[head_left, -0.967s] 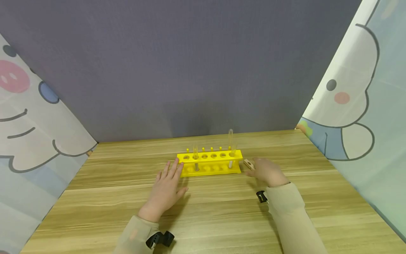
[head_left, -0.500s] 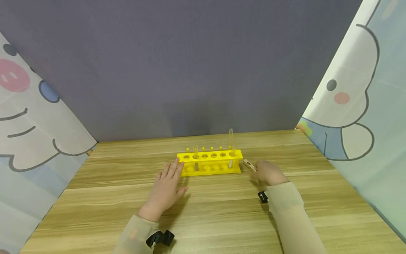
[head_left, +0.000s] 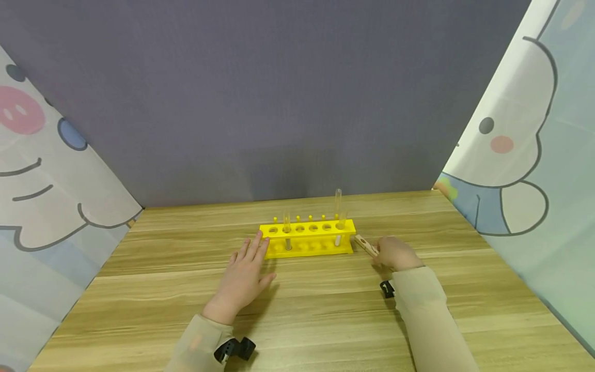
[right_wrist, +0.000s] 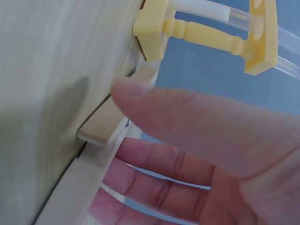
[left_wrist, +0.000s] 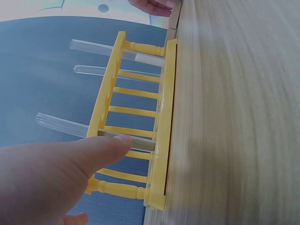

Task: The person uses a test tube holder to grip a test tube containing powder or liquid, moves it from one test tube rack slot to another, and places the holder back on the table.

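Observation:
A yellow test tube rack (head_left: 301, 235) stands on the table. My left hand (head_left: 240, 281) lies at its left end, fingers straight and fingertips at the rack; in the left wrist view the thumb overlaps a tube (left_wrist: 61, 124) with greyish contents. At the right end sits a tube with white contents (right_wrist: 215, 10). Behind it an upside-down clear tube (head_left: 338, 199) rises at the back. My right hand (head_left: 396, 253) holds a wooden test tube clamp (head_left: 366, 245) low by the rack's right end. Thumb (right_wrist: 136, 93) and curled fingers lie on either side of its handle (right_wrist: 105, 122).
The wood-grain table (head_left: 316, 320) reaches back to a dark grey panel (head_left: 279, 103). Cartoon-printed curtains (head_left: 520, 129) flank both sides. Small yellow pegs (head_left: 310, 217) line the rack's back. Wrist straps (head_left: 234, 350) circle both sleeves.
My right hand has moved slightly right along the clamp, so more of the clamp shows and its angle has shifted a little. The left hand and the rack have stayed still.

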Available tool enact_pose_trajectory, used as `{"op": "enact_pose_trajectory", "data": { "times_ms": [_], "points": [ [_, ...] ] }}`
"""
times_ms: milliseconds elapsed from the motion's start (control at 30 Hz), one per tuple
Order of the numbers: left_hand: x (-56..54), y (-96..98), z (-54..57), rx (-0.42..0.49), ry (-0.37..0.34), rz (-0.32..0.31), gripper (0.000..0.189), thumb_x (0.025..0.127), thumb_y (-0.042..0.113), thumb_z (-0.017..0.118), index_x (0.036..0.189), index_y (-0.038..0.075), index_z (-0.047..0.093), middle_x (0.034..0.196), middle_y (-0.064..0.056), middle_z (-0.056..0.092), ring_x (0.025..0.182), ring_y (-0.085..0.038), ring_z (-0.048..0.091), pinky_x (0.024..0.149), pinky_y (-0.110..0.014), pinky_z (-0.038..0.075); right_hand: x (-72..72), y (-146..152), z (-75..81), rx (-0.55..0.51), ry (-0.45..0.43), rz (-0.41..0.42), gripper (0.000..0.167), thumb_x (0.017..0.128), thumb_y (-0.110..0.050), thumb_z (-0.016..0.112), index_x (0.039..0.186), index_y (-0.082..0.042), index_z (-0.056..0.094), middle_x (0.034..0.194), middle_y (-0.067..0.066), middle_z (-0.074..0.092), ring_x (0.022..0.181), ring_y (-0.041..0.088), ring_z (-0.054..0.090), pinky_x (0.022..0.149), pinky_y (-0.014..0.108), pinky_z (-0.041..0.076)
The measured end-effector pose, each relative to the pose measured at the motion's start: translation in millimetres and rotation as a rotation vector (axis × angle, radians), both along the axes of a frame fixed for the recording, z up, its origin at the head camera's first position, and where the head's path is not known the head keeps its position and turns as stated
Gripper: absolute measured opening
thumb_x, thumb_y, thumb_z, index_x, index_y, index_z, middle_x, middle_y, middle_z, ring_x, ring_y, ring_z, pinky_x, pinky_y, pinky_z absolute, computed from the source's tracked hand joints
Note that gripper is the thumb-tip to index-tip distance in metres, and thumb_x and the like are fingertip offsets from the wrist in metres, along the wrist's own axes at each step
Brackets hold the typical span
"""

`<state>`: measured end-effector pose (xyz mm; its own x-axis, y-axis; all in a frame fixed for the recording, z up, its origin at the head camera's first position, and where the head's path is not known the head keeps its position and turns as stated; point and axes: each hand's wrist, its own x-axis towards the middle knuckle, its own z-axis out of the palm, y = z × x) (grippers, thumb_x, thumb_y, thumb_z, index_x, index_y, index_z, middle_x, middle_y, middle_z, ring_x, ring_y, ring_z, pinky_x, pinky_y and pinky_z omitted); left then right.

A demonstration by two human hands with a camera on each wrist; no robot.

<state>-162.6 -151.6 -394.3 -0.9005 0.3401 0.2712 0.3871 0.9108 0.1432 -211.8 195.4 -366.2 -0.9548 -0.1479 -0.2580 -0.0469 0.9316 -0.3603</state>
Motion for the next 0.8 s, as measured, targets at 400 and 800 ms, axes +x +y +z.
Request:
{"op": "enact_pose_trajectory", "data": {
  "times_ms": [400,800],
  "points": [
    [-0.4,-0.1,-1.7,-0.002,0.012,0.001,0.082,0.083,0.039,0.069,0.146,0.004,0.029,0.152,-0.015,0.019,0.13,-0.045,0.03,0.097,-0.063,0.032,-2.2,2.7,-4.3,0.01,-0.016,-0.015,0.013,0.077,-0.009,0.071,0.078,-0.003,0.059,0.071,0.004,0.055,0.065,0.02,0.051,0.056,0.033,0.045],
    [-0.1,1.0,-0.5,0.0,0.002,0.006,0.082,0.083,0.038,0.069,0.146,0.004,0.029,0.153,-0.015,0.018,0.13,-0.044,0.031,0.098,-0.062,0.032,-4.0,5.9,-6.2,0.025,-0.016,-0.024,0.006,0.078,-0.005,0.06,0.074,-0.004,0.056,0.068,0.005,0.051,0.061,0.019,0.047,0.053,0.03,0.041]
  ]
}}
